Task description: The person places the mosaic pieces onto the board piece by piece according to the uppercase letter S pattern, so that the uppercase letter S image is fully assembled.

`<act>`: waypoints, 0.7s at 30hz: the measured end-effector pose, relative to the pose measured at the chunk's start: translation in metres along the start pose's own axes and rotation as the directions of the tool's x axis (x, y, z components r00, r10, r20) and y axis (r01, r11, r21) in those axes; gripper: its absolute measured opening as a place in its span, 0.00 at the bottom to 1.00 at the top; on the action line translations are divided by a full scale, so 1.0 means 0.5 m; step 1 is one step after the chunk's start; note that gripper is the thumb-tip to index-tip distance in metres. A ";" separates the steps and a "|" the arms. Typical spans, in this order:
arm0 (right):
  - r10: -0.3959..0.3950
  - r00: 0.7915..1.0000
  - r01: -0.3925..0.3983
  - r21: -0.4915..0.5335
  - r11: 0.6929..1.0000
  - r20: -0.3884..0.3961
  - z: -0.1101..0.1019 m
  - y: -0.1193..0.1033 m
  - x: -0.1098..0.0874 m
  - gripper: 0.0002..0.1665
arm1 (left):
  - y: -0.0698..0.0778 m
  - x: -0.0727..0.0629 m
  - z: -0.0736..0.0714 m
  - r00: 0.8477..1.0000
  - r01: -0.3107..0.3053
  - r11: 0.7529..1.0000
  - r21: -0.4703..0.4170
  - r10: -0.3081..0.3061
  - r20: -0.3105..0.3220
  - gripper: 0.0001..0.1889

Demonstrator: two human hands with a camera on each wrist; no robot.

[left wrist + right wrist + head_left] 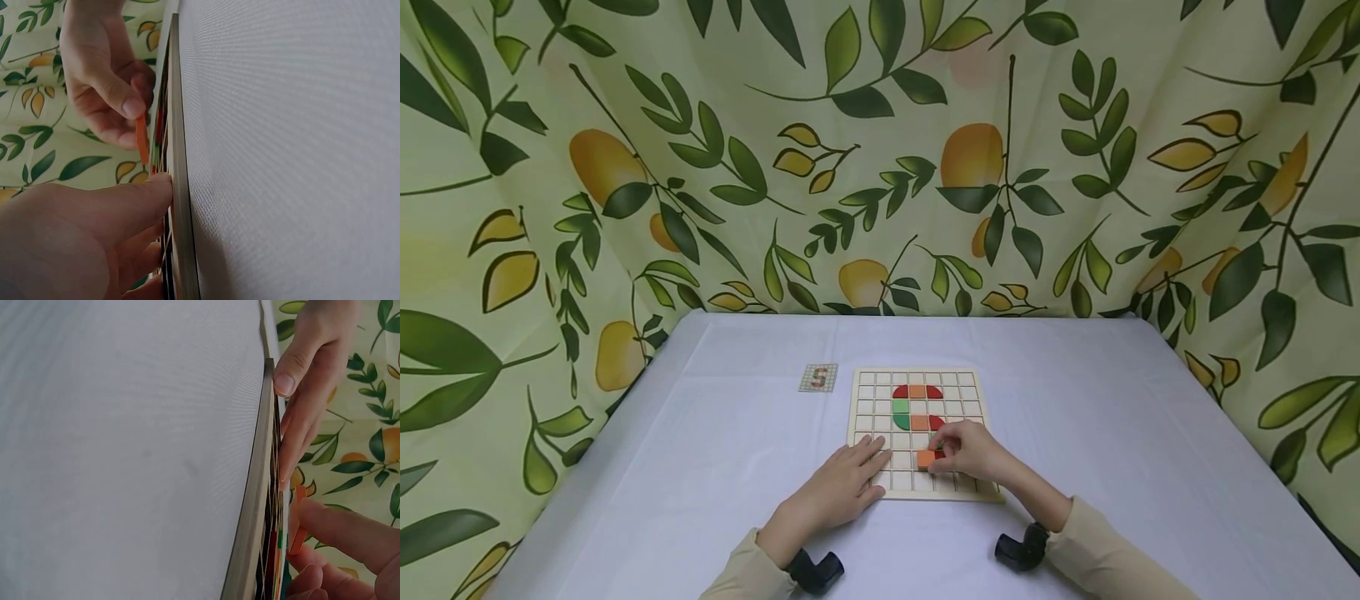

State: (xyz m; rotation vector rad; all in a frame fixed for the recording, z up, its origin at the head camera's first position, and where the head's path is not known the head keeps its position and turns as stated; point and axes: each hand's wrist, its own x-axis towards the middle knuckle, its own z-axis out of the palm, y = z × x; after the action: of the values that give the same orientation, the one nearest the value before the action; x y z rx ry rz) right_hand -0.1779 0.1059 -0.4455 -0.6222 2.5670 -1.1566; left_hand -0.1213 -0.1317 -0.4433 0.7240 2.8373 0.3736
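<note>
A wooden grid board (pixel 868 404) lies on the white table. My left hand (pixel 842 483) rests on its lower left corner with straight fingers, thumb along the near edge. Between thumb and fingers, my right hand (pixel 976 450) pinches an orange square tile (pixel 925 460); in the right wrist view that tile (pixel 300 534) stands tilted just above the board. Placed tiles form a curve: red rounded pieces (pixel 934 392), orange squares (pixel 917 392), a light green square (pixel 900 406) and a dark green rounded piece (pixel 901 423). Right-hand fingers partly hide further red and green pieces.
Left of the board's far corner lies a small pattern card (pixel 817 378) with a curved coloured figure on a grid. White cloth (pixel 1097 417) covers the table. Behind it hangs a leaf-and-fruit curtain (pixel 880 167). Each wrist wears a black camera (pixel 1022 548).
</note>
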 end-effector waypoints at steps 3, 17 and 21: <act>0.008 1.000 -0.008 -0.008 1.000 -0.005 0.003 -0.001 0.002 0.12 | 0.000 0.001 0.000 1.000 -0.002 1.000 0.002 0.002 -0.001 0.28; 0.026 0.999 -0.027 -0.029 0.999 -0.041 0.012 0.000 0.011 0.11 | -0.001 -0.005 -0.001 1.000 -0.019 1.000 0.003 0.019 -0.005 0.28; 0.034 0.998 -0.036 -0.037 0.999 -0.052 0.014 -0.003 0.012 0.11 | -0.002 -0.003 0.000 1.000 -0.019 1.000 0.003 0.019 -0.006 0.28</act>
State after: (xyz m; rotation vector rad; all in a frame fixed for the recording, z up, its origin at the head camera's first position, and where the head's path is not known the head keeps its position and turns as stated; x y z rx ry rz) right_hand -0.1801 0.0976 -0.4492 -0.5612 2.6376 -1.1296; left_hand -0.1204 -0.1335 -0.4434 0.7526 2.8395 0.3752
